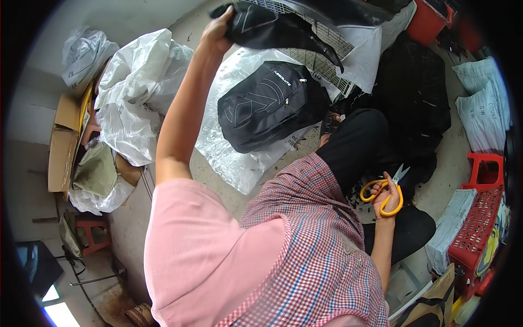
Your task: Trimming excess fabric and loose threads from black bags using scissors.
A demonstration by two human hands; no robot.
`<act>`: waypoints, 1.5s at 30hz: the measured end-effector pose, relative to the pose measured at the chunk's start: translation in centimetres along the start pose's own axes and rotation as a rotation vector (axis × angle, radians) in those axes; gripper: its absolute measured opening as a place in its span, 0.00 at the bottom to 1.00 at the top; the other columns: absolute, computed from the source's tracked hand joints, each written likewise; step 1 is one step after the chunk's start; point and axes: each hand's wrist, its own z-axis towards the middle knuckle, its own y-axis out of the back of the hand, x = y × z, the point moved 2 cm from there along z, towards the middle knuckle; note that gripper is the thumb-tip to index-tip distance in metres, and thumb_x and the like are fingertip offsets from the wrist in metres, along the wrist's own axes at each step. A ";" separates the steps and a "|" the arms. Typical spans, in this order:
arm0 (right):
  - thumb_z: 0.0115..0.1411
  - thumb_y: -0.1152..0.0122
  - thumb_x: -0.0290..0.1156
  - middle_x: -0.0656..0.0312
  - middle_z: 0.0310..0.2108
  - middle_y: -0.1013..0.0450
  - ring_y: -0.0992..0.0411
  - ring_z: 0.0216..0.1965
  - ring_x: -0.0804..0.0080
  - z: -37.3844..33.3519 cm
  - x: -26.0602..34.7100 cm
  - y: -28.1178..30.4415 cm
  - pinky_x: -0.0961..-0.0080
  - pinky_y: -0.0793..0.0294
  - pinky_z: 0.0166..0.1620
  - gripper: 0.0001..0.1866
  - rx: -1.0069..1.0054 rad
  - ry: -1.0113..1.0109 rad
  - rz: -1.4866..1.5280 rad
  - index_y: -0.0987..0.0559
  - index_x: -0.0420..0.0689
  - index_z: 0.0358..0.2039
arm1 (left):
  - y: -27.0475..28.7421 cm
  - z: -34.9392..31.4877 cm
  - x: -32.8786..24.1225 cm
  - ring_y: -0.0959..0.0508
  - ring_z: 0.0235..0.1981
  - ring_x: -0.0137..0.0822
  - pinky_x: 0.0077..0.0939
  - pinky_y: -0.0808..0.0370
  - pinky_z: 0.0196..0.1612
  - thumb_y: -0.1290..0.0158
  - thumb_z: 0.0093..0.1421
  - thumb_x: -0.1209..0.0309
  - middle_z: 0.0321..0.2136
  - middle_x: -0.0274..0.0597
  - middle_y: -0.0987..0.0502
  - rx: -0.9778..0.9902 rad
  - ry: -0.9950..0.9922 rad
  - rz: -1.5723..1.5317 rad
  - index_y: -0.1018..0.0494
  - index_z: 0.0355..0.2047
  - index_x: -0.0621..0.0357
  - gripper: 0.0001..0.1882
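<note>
My left hand (219, 28), arm stretched out to the far side, is closed on the end of a limp black fabric bag (267, 27) with a grey line pattern. Part of that bag hangs to the right over a wire rack (332, 41). Below it, a black backpack (267, 106) with similar grey lines and zips lies on a clear plastic sheet (234, 163). By my bent knee, my right hand (385, 197) holds scissors (402, 174) with yellow handles, its fingers around the loops and the blades pointing up.
More black bags (414, 92) are piled to the right of my leg. White plastic sacks (136, 82) and a cardboard box (64, 141) stand at left. A red stool (485, 166), a red basket (479, 223) and a white printed sack (482, 103) line the right side.
</note>
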 end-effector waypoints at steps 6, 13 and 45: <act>0.61 0.46 0.34 0.62 0.25 0.34 0.34 0.24 0.75 -0.7 -1.1 0.0 0.82 0.34 0.26 0.14 -0.027 -0.041 -0.042 0.27 0.42 0.46 | 15.3 -8.1 12.4 0.20 0.35 0.33 0.24 0.22 0.39 0.50 0.64 0.60 0.40 0.42 0.20 -0.228 0.313 -0.040 0.25 0.45 0.60 0.17; 0.60 0.46 0.34 0.63 0.24 0.35 0.36 0.22 0.75 0.7 -2.4 2.2 0.80 0.35 0.26 0.13 -0.139 -0.087 -0.075 0.25 0.44 0.43 | 25.3 -12.2 23.9 0.22 0.26 0.33 0.26 0.23 0.29 0.42 0.57 0.63 0.29 0.46 0.21 -0.603 0.163 0.174 0.25 0.38 0.66 0.17; 0.62 0.46 0.38 0.68 0.25 0.34 0.41 0.21 0.87 -1.0 14.4 4.3 0.94 0.45 0.22 0.21 -0.237 0.346 -0.913 0.28 0.42 0.52 | -17.1 3.6 24.2 0.21 0.28 0.38 0.24 0.26 0.33 0.49 0.61 0.56 0.30 0.43 0.20 0.973 -0.167 1.255 0.23 0.42 0.60 0.20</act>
